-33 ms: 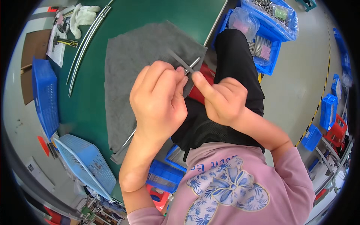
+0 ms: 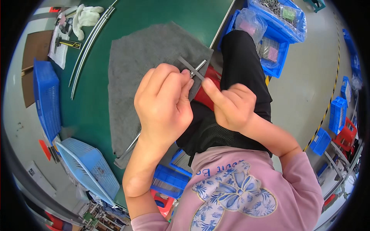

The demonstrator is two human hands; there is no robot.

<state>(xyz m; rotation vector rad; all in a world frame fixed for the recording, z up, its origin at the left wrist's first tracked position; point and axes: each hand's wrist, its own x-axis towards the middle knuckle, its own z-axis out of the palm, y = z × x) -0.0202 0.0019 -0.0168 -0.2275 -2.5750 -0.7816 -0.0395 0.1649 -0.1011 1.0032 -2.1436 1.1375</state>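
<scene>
Both hands, the left hand and right hand, pinched a thin metal strip and small rod above a fuzzy grey cloth on the smooth green table.

Grey cloth — green table

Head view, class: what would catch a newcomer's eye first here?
Two bare hands meet at centre: the left hand and right hand pinch a thin grey metal strip with a small silvery pin between them. Behind lies a grey felt cloth on the green table.
</scene>
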